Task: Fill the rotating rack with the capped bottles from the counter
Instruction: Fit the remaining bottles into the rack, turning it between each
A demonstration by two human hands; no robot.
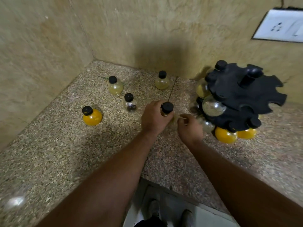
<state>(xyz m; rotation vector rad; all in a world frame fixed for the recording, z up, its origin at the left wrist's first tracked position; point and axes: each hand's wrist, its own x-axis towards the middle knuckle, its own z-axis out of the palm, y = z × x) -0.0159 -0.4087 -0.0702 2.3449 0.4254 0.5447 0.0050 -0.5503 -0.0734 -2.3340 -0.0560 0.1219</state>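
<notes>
Counter (65, 161): four loose bottles (92, 116); one rack (242, 94); two hands (155, 118).

The rack (244, 90) is all black. Every bottle near it wears a black cap. Two bottles (226, 135) at its bottom are bright orange-yellow, like the one (92, 117) far to its left. Two more (115, 86) left of the rack look pale yellow. The counter (65, 153) is speckled brown and grey.

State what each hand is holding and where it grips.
The left hand holds a capped bottle by the neck, under its black cap. The right hand holds nothing.
</notes>
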